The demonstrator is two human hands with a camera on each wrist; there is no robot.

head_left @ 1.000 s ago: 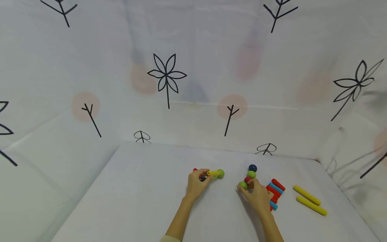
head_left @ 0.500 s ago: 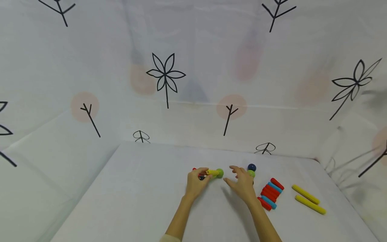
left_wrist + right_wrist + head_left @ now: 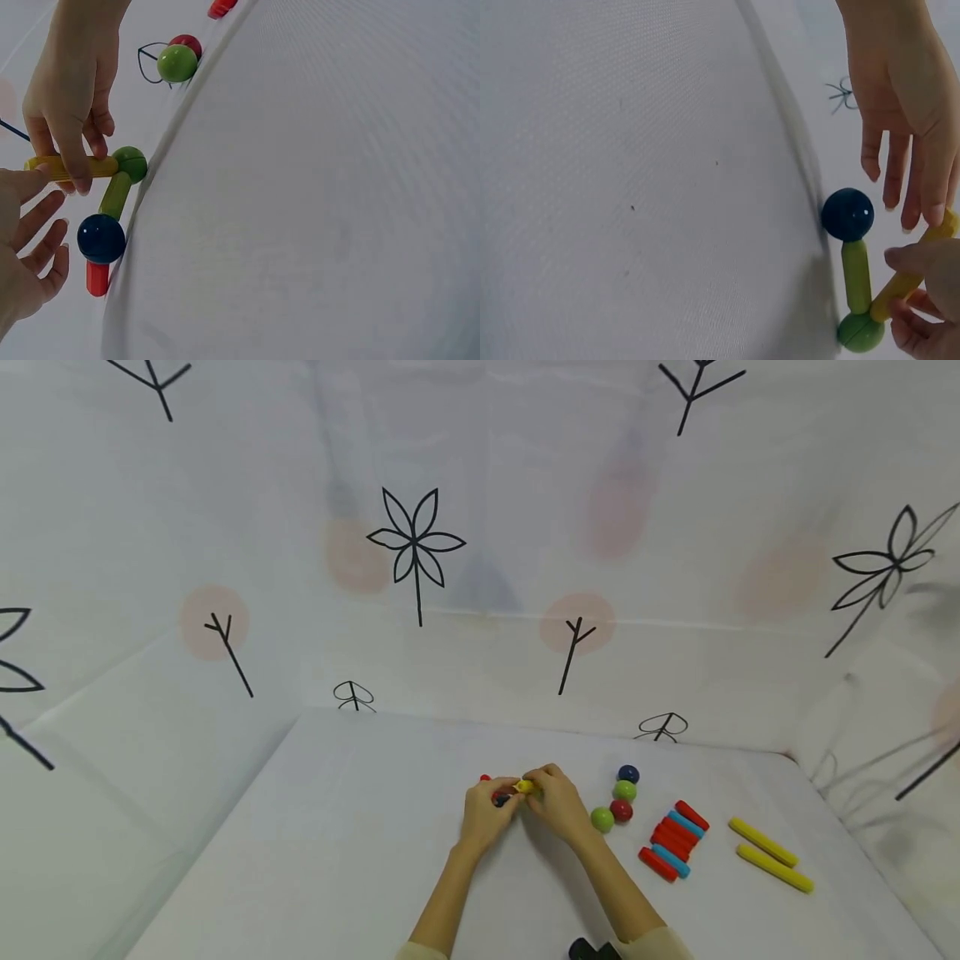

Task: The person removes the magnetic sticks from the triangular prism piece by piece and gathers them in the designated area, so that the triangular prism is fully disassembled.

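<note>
In the head view my left hand (image 3: pixel 482 818) and right hand (image 3: pixel 561 806) meet over a small structure of toy building rods and balls. Between them is a yellow rod (image 3: pixel 100 167), joined to a light green ball (image 3: pixel 129 165). A green rod (image 3: pixel 114 196) runs from that ball to a dark blue ball (image 3: pixel 101 238), with a red rod (image 3: pixel 97 280) beyond it. The right hand (image 3: pixel 71 112) pinches the yellow rod close to the green ball. At the rod's free end, the left hand (image 3: pixel 911 112) holds it with fingertips, other fingers spread.
Right of the hands, a zigzag of loose balls includes a green ball (image 3: pixel 602 819), a red ball (image 3: pixel 621 811) and a blue ball (image 3: pixel 628 773). Farther right lie several red and blue rods (image 3: pixel 673 839) side by side, then two yellow rods (image 3: pixel 774 868). A patterned sheet hangs behind the table.
My right hand left the row of loose balls, moved left and took hold of the yellow rod beside its green ball. The left hand has stayed in place.
</note>
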